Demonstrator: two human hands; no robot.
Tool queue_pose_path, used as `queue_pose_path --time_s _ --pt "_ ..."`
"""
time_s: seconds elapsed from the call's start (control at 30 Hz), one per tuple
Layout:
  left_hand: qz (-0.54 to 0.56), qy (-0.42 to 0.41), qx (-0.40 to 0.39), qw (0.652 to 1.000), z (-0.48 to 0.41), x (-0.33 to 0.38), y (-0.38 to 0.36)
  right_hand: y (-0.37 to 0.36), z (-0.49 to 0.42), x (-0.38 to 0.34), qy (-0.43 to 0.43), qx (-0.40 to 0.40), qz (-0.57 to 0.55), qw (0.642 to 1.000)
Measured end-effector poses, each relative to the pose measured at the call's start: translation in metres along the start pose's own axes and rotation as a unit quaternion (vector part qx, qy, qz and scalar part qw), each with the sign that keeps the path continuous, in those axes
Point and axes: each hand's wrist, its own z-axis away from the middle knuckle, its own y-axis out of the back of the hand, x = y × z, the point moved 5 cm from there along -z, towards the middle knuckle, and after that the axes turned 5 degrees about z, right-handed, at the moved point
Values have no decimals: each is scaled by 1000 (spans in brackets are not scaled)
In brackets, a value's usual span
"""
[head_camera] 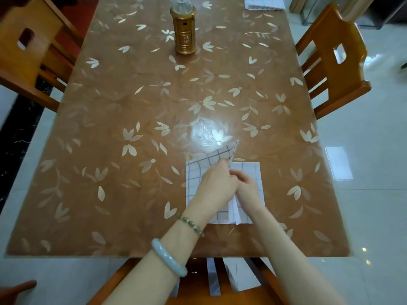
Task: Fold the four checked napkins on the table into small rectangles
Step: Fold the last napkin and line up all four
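A white napkin with grey checks (195,175) lies near the front edge of the brown table (132,128), right of centre. My left hand (217,183) pinches one of its corners, and that flap stands lifted and tilted to the right. My right hand (248,186) rests on the napkin's right half, fingers curled at the fold; whether it pinches the cloth I cannot tell. More checked cloth (264,3) lies at the far right corner of the table, cut off by the frame's top edge.
A gold cylindrical lantern (185,33) stands upright at the table's far middle. Wooden chairs stand at the left (33,58), the right (334,62) and at the front (220,282) under my arms. Glossy white floor tiles surround the table.
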Motion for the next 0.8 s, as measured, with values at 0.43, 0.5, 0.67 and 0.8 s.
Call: queue_pose_path --time_s 0.43,0.5,0.67,0.8 --pt "-12 12 -72 997 -20 -14 -77 61 -4 5 -68 45 -12 997" --pt "-12 -30 -28 999 -22 -28 -63 66 -2 9 -39 96 71 992" --pt "-159 -129 140 969 -31 -88 -25 77 -1 12 -23 186 209 960" --pt "-284 -132 95 945 -45 -125 -34 77 -5 17 -40 189 247 950"
